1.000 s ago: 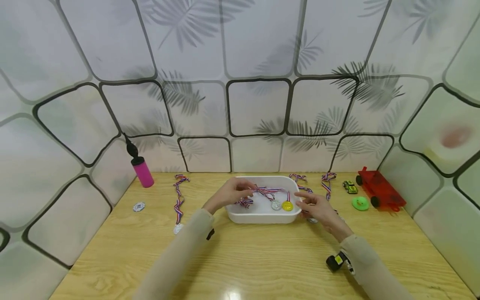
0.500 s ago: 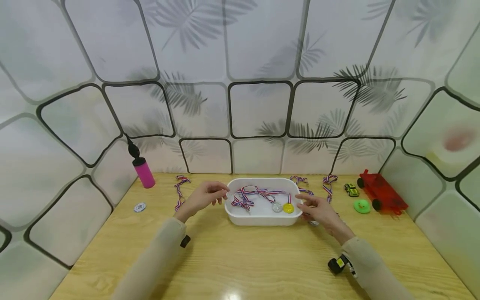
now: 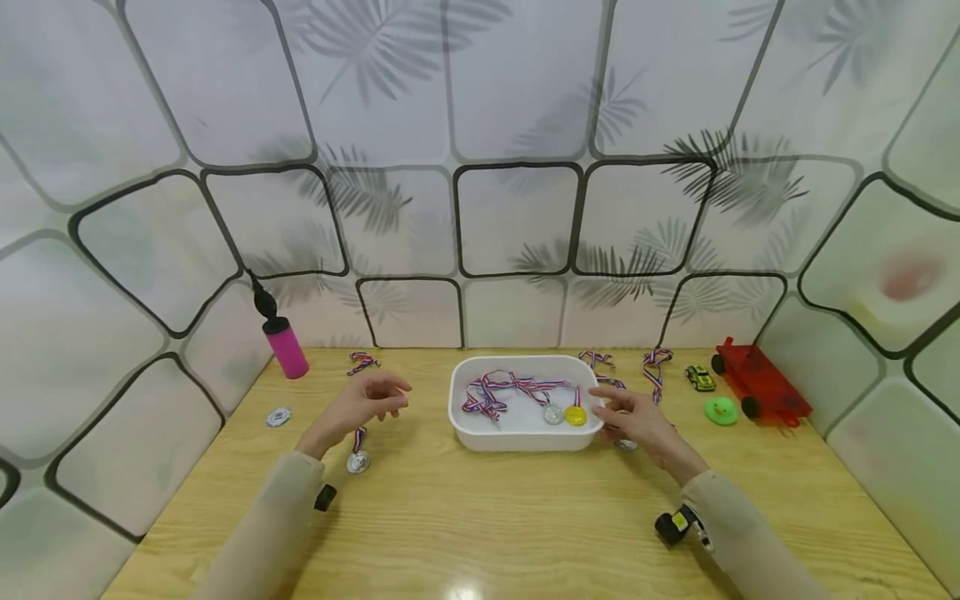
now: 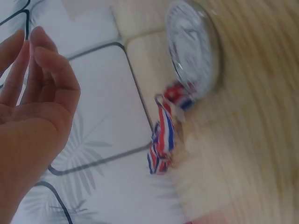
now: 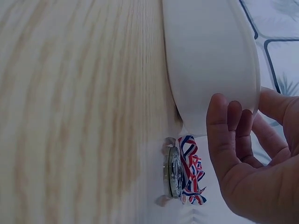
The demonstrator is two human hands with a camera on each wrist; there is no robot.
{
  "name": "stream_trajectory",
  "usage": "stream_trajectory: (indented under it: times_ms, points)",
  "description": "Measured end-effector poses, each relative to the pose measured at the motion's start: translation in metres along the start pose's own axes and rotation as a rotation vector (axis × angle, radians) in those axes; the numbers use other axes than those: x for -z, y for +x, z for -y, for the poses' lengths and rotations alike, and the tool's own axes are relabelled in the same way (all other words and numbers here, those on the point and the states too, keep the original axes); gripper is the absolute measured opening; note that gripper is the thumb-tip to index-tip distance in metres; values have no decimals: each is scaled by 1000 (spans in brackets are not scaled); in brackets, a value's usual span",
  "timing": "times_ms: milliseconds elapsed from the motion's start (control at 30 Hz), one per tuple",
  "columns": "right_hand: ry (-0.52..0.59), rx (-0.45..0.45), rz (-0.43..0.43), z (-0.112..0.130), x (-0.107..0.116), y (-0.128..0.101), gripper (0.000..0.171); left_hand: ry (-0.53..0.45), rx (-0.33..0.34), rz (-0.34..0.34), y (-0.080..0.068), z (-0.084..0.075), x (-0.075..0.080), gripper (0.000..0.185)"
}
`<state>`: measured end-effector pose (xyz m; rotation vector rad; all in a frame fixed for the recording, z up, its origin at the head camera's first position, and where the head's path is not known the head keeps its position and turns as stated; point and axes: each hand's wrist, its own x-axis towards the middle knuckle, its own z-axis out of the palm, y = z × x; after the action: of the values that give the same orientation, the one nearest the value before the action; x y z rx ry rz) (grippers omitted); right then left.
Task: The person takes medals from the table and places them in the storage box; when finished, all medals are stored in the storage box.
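Head view: white box (image 3: pixel 525 439) mid-table (image 3: pixel 480 517), between both sleeves, probably for easy reach from either side. Inside, toward the right end: silver medal (image 3: pixel 552 414) and gold medal (image 3: pixel 575 416), side by side. Tangled ribbons (image 3: pixel 487 398) toward the left end, apparently just dropped in, no neat order. Left hand (image 3: pixel 360 407) well apart from the box, above the ribbon of the loose left medal (image 3: pixel 358 462); fingers loosely bent, nothing in them. Right hand (image 3: pixel 636 423) at the box's right end, likely to steady against sliding. Just below that hand, part-hidden right medal (image 3: pixel 626 444). Striped ribbons (image 3: pixel 657 375) behind, laid out toward the back, maybe to avoid knots. Far right: yellow-green toy car (image 3: pixel 701 378), green duck (image 3: pixel 721 410), red toy vehicle (image 3: pixel 761 383). Far left: pink pump (image 3: pixel 285 348), round chip (image 3: pixel 278 417). All at the edges, seemingly to leave working room.

Left wrist view: blurry. Left fingers relaxed, tips close together, no object visible among them. Loose left medal lying on the wood, ribbon trailing away, apart from the fingers.

Right wrist view: right fingers bent at the box's outer wall, close to the rim. Pinching or only resting there: cannot tell. Right medal and bunched ribbon on the table near the box end, not held.
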<state>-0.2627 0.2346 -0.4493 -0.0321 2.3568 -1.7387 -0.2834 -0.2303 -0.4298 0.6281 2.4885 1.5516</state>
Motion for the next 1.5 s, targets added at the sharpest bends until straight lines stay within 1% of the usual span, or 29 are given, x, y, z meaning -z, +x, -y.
stream_trajectory:
  times_ms: [233,400,667,767,900,1033,1067,1300,1500]
  points:
    - [8,-3,-2,-2,-2,-1,49,58,62,116,-13,4,16,37]
    - [5,2,2,-1,-2,-1,48,92,90,149,-24,16,24,33]
    - [4,7,8,0,0,0,47,150,119,194,-38,22,30,29]
    - [9,4,6,1,0,0,47,175,146,227,-41,25,33,28]
    - [9,0,5,1,0,0,48,161,179,280,-46,26,37,29]
    - [-3,-2,4,1,1,1,48,144,179,319,-48,26,38,30]
    - [-3,-5,-2,0,1,1,48,147,171,329,-47,26,38,30]
    - [4,-4,-2,-2,-1,2,47,211,164,370,-45,29,34,28]
    - [2,2,-7,-2,1,2,47,241,123,396,-44,27,31,29]
